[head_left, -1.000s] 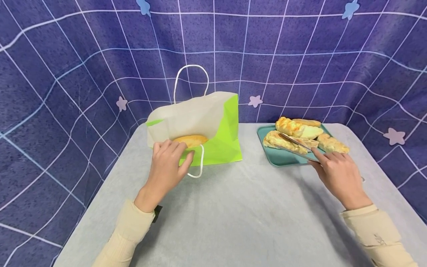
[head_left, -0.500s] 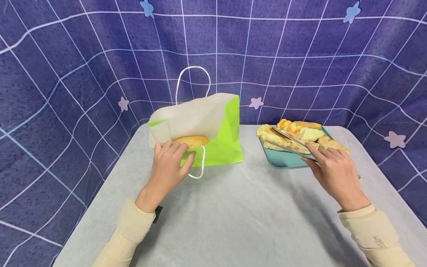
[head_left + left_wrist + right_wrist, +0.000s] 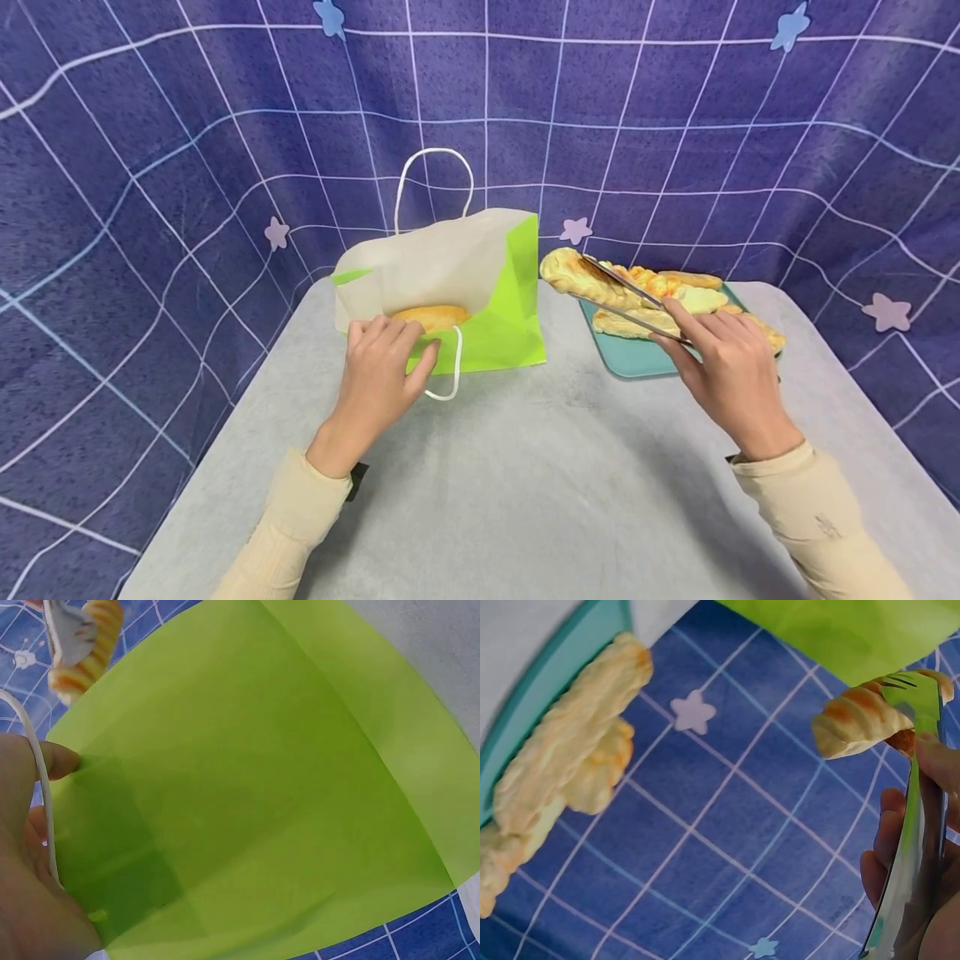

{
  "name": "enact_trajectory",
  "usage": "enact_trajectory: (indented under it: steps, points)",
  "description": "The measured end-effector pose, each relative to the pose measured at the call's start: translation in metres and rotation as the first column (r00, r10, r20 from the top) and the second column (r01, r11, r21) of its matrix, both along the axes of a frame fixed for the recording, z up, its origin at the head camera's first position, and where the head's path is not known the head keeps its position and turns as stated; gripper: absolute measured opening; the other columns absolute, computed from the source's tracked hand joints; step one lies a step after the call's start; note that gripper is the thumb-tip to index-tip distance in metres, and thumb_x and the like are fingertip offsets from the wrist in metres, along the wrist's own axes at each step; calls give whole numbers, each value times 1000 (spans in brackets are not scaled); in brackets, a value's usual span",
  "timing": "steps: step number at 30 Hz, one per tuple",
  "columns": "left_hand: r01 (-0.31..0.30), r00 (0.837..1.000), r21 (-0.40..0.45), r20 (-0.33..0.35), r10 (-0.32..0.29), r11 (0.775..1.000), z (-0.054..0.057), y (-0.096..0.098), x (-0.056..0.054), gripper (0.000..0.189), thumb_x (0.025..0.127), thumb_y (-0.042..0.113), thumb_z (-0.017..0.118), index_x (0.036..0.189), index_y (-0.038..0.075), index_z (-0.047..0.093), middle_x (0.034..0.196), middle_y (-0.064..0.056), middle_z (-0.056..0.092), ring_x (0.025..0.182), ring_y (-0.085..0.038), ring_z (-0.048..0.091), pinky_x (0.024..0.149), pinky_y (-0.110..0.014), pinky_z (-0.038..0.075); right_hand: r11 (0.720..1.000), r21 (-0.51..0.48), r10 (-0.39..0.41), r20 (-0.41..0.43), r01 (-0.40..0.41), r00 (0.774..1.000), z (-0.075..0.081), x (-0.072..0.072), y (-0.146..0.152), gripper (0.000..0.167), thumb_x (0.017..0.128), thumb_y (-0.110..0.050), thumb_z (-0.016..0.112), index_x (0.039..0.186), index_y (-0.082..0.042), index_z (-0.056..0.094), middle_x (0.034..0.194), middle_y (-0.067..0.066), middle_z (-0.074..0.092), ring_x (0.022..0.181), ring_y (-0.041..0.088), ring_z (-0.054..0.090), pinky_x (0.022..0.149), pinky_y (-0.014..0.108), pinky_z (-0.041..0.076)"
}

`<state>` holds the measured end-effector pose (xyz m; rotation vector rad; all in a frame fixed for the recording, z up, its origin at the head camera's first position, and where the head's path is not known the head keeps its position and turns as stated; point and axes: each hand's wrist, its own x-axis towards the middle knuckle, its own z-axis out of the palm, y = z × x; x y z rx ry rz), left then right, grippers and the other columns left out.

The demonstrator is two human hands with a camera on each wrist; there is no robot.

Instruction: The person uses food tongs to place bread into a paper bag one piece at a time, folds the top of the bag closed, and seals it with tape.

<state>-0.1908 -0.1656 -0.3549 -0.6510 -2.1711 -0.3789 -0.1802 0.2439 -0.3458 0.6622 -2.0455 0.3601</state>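
My left hand (image 3: 375,367) grips the near rim of a green paper bag (image 3: 513,325) with a white inside. In the left wrist view, the thumb presses the bag's green outer face beside a white cord handle (image 3: 46,795). Inside the bag's mouth shows a golden bread roll (image 3: 435,317). Metal tongs (image 3: 630,317) are held in my right hand (image 3: 731,379). Between their tips is a long, ridged bread (image 3: 564,271), raised over the tray's left edge with its far end toward the bag. The right wrist view shows the same bread (image 3: 851,724) clamped in the tongs.
A teal tray (image 3: 637,365) at the right of the grey table (image 3: 525,492) bears several more breads (image 3: 693,300). The bag's back handle (image 3: 433,152) stands upright. A blue gridded cloth (image 3: 480,92) with stars hangs behind the table.
The tongs have closed on a bread, lifted it off the tray and carried it left toward the bag. My left hand has stayed at the bag's rim.
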Motion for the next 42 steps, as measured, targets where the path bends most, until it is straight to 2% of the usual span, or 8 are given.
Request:
enact_trajectory:
  steps: [9, 20, 26, 32, 42]
  points:
    - [-1, 1000, -2, -3, 1, 1000, 0, 0, -1, 23, 93, 26, 61, 81, 7, 58, 71, -5, 54, 72, -28, 49, 73, -46, 32, 997, -47, 56, -30, -57, 998, 21, -6, -35, 48, 87, -21, 75, 133, -13, 65, 73, 11, 63, 65, 30, 55, 70, 47, 43]
    - [-3, 1000, 6, -13, 3, 1000, -2, -1, 0, 21, 93, 25, 62, 83, 7, 59, 73, -5, 56, 70, -27, 48, 73, -46, 32, 984, -36, 171, -74, -174, 983, 48, -21, -82, 46, 89, -20, 75, 133, -10, 64, 82, 12, 69, 65, 28, 52, 74, 44, 43]
    - [-12, 1000, -6, -2, 12, 1000, -2, -1, 0, 21, 94, 26, 61, 86, 7, 63, 78, -6, 61, 73, -28, 51, 74, -46, 33, 979, -42, 198, -70, -201, 978, 49, -29, -102, 45, 88, -22, 76, 131, -10, 66, 86, 11, 71, 68, 28, 56, 72, 42, 43]
    - [-17, 1000, -14, -3, 17, 1000, -3, -1, 0, 23, 94, 26, 59, 91, 5, 68, 82, -9, 66, 76, -29, 54, 73, -46, 34, 975, -41, 217, -64, -220, 974, 48, -35, -114, 46, 88, -21, 77, 132, -12, 65, 82, 8, 69, 67, 25, 53, 72, 42, 43]
    - [-23, 1000, -3, -12, 22, 1000, -4, -2, 0, 22, 94, 26, 58, 83, 7, 61, 74, -8, 61, 74, -29, 52, 73, -46, 33, 970, -27, 239, -33, -240, 970, 45, -46, -128, 47, 86, -20, 78, 130, -10, 66, 88, 9, 72, 69, 25, 54, 74, 41, 44]
